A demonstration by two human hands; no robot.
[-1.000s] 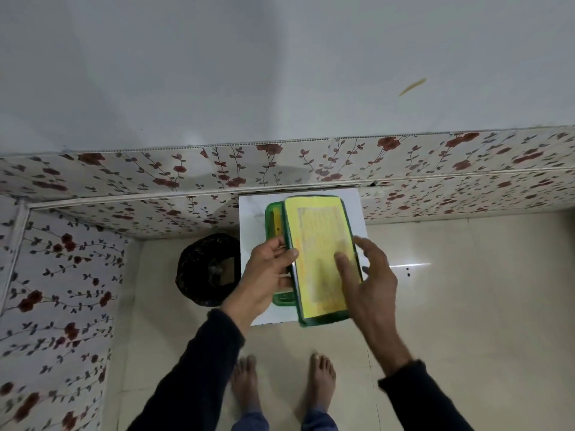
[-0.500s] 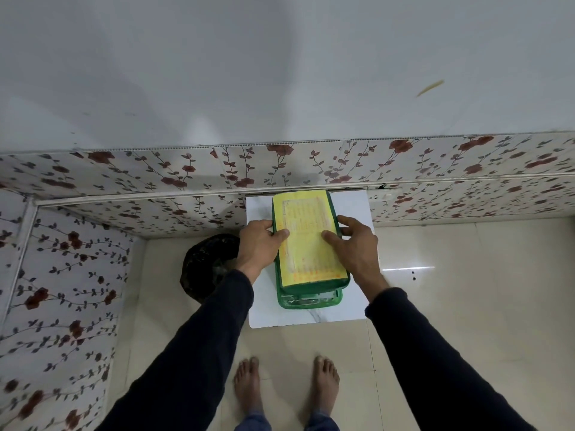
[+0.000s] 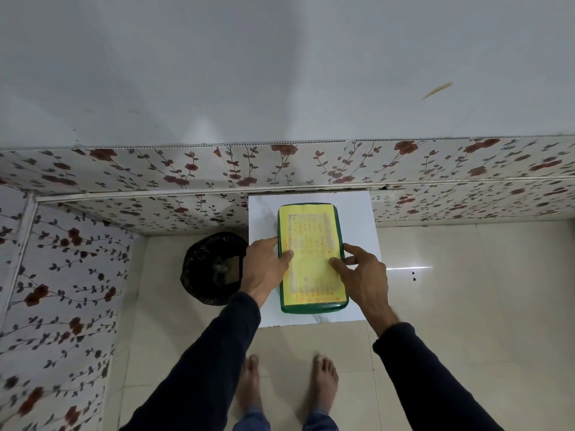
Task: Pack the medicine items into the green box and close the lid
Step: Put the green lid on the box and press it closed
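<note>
Green box (image 3: 312, 307) sits on the white table (image 3: 364, 213), long axis running away from me, roughly centred on the top. Lid (image 3: 311, 256) is down on it and lies flat; its yellow printed label faces up and covers nearly the whole top, green rim showing all round. No medicine items visible, the lid hides the inside. My left hand (image 3: 264, 269) is on the box's left edge: thumb lies on the label, the other fingers run along the left side of the lid, so it's spread across the edge and pressed on, not curled round anything. My right hand (image 3: 362, 275) mirrors that on the right edge: one fingertip on the label near the rim, the rest splayed down the right side, palm off the table. Neither hand is closed; both are flat-ish, touching the lid. Dark sleeves on both arms. Black bin (image 3: 214, 269) stands on the floor just left of the table. Bare feet (image 3: 325, 381) on floor tiles below.
</note>
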